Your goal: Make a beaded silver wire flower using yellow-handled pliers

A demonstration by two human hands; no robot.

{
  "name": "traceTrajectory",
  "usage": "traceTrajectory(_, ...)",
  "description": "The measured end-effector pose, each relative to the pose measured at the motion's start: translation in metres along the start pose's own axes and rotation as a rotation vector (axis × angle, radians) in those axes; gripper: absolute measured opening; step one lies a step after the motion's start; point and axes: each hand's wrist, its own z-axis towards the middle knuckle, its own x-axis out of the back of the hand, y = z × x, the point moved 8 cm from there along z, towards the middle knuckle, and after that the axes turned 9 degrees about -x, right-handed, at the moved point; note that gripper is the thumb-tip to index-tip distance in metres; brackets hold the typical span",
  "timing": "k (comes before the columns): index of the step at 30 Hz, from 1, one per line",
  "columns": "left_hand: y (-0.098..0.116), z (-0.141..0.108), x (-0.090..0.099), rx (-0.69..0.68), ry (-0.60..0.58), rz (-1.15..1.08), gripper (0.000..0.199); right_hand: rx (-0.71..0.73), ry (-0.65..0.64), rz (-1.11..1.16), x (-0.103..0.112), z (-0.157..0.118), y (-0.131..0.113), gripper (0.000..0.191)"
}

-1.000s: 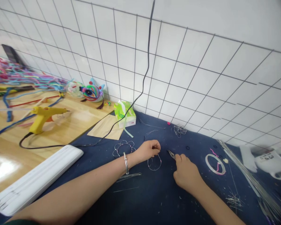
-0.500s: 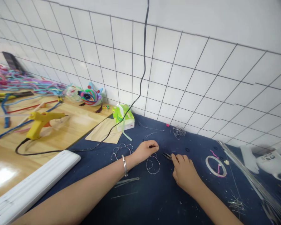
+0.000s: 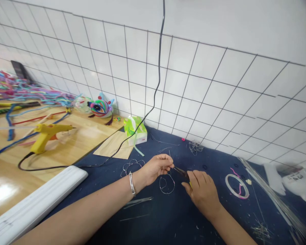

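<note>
My left hand (image 3: 158, 167), a silver bangle on its wrist, pinches a thin wire frame (image 3: 167, 192) bent into loops that hang below the fingers. A short wire end sticks up above the fingertips. My right hand (image 3: 202, 189) is closed around pliers (image 3: 182, 173); a bit of yellow handle shows beneath the fingers. The pliers' tips point left and meet the wire at my left fingertips; whether the jaws grip it I cannot tell. Behind my left wrist lies a flower-shaped wire piece (image 3: 132, 165) on the dark blue cloth (image 3: 165, 217).
Cut wires (image 3: 137, 202) lie near my left forearm. A tape roll (image 3: 237, 186), a wire bundle (image 3: 272, 197) and a white cup (image 3: 299, 183) are at right. A tissue pack (image 3: 135, 129), yellow glue gun (image 3: 44, 136) and long white case (image 3: 38, 204) stand left. A black cord (image 3: 91, 164) crosses the table.
The pliers have moved left and up, bringing their tips to the wire at my left fingertips. My left hand has turned slightly. The view has shifted a little.
</note>
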Motion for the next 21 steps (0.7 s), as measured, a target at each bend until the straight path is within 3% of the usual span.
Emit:
traceTrajectory(12,-0.007,-0.007,-0.012,0.081,-0.065,-0.098,0.014,0.148,0.074,-0.126,0.002,-0.01,0.004,0.034)
traceTrajectory(21,-0.007,-0.011,-0.018,0.109,-0.075,-0.074,0.014,0.201,0.136,-0.096,0.006,-0.01,0.001,0.033)
